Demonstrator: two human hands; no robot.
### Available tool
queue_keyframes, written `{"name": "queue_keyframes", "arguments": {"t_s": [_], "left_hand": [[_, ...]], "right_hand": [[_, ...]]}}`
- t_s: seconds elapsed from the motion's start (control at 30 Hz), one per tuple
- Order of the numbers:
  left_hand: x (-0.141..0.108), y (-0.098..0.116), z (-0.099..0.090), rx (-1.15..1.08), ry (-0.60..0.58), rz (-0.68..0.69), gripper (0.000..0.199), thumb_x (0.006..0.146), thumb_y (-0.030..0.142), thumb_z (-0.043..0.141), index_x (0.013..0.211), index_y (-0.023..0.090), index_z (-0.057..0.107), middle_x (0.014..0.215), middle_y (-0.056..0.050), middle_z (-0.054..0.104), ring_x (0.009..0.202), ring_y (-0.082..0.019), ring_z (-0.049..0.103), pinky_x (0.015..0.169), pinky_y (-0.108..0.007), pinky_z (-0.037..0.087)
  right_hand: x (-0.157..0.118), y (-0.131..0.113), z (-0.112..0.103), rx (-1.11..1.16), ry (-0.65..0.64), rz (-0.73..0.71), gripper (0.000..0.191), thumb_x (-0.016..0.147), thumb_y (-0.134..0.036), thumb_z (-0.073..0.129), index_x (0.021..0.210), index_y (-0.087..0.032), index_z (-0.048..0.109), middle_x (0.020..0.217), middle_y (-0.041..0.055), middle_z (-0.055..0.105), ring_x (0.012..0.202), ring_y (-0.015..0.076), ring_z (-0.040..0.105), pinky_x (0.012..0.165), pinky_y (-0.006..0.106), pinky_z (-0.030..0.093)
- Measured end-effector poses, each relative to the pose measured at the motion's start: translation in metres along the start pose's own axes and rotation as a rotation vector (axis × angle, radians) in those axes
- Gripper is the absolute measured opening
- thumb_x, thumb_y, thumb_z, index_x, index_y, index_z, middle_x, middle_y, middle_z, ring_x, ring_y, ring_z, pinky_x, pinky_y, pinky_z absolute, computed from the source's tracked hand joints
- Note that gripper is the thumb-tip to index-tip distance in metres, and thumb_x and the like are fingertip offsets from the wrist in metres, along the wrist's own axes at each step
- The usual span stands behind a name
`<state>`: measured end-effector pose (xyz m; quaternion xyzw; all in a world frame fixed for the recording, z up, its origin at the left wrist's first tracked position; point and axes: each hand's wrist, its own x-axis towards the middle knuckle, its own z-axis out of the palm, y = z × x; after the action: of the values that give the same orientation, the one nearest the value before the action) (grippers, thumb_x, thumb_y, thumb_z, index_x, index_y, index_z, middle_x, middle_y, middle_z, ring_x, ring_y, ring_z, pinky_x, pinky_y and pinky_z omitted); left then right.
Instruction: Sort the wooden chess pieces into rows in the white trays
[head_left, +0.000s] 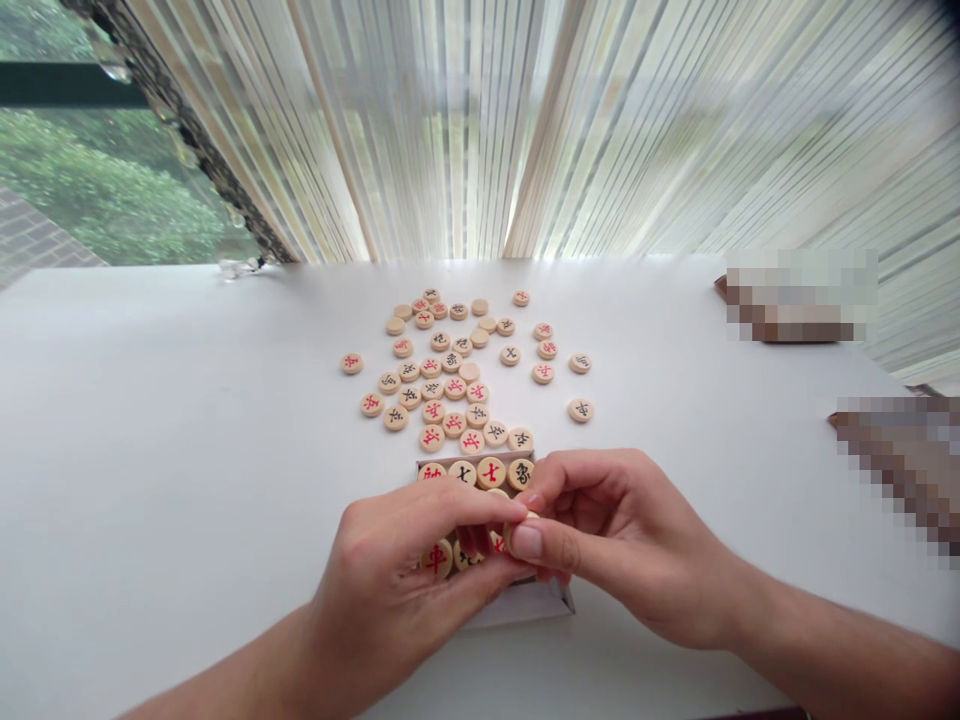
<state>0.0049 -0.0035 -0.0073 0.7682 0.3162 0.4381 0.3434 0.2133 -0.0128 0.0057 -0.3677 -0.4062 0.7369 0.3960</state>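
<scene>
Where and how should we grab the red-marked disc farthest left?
Rim of the disc, from above, thumb and finger on opposite edges, I'd say. It's round and lies flat on the table, so its face offers nothing to pinch; no neighbour touches it, leaving every side open.

In the box (477,458), one disc (436,559) reads red 車, another disc (521,474) black 象 (some characters are partly covered).

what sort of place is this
Probably a room in a home, by a window: a string curtain hangs before the glass, trees show outside, and loose round game pieces lie across a plain white table.
</scene>
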Motion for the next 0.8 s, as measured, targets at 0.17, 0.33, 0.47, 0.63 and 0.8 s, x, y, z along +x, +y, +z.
{"name": "queue_keyframes", "arguments": {"t_s": [0.17,0.33,0.47,0.63,0.8], "left_hand": [[0.0018,0.0008,-0.0004,-0.005,0.015,-0.002,0.017,0.090,0.018,0.085,0.105,0.023,0.077,0.090,0.003,0.083,0.073,-0.009,0.076,0.069,-0.014,0.059],[0.0008,-0.0016,-0.0017,-0.042,0.047,-0.047,0.021,0.087,0.013,0.086,0.104,0.023,0.078,0.087,0.004,0.081,0.069,-0.007,0.072,0.066,-0.012,0.058],[-0.0013,-0.0046,-0.0038,-0.117,0.059,-0.119,0.027,0.086,0.013,0.087,0.107,0.026,0.079,0.088,0.004,0.080,0.070,-0.007,0.070,0.067,-0.014,0.059],[-0.0019,-0.0066,-0.0041,-0.159,0.057,-0.174,0.030,0.085,0.013,0.088,0.111,0.026,0.080,0.086,0.003,0.080,0.070,-0.009,0.073,0.068,-0.016,0.060],[-0.0021,-0.0081,-0.0034,-0.169,0.081,-0.172,0.037,0.084,0.012,0.088,0.117,0.028,0.078,0.094,0.004,0.082,0.074,-0.008,0.075,0.073,-0.014,0.062]], "right_hand": [[-0.0001,0.0023,-0.0013,-0.023,0.005,-0.024,0.020,0.073,-0.011,0.097,0.082,-0.013,0.079,0.072,-0.0001,0.075,0.065,0.0067,0.062,0.061,0.013,0.050],[0.0020,0.0056,-0.0025,-0.061,-0.009,-0.065,0.026,0.073,-0.011,0.097,0.094,-0.018,0.084,0.082,0.0017,0.080,0.075,0.0102,0.071,0.071,0.015,0.058],[0.0027,0.0047,-0.0002,-0.054,0.014,-0.141,0.034,0.077,-0.006,0.093,0.104,-0.023,0.082,0.081,-0.0014,0.080,0.075,0.0088,0.074,0.071,0.013,0.059],[0.0016,0.0035,-0.0008,-0.101,0.019,-0.176,0.029,0.081,-0.007,0.090,0.104,-0.023,0.081,0.081,-0.0016,0.081,0.074,0.0087,0.075,0.069,0.013,0.061],[0.0002,0.0064,-0.0043,-0.201,0.098,-0.266,0.031,0.077,-0.008,0.094,0.102,-0.023,0.082,0.087,-0.0005,0.082,0.074,0.0113,0.078,0.070,0.014,0.063]]}}
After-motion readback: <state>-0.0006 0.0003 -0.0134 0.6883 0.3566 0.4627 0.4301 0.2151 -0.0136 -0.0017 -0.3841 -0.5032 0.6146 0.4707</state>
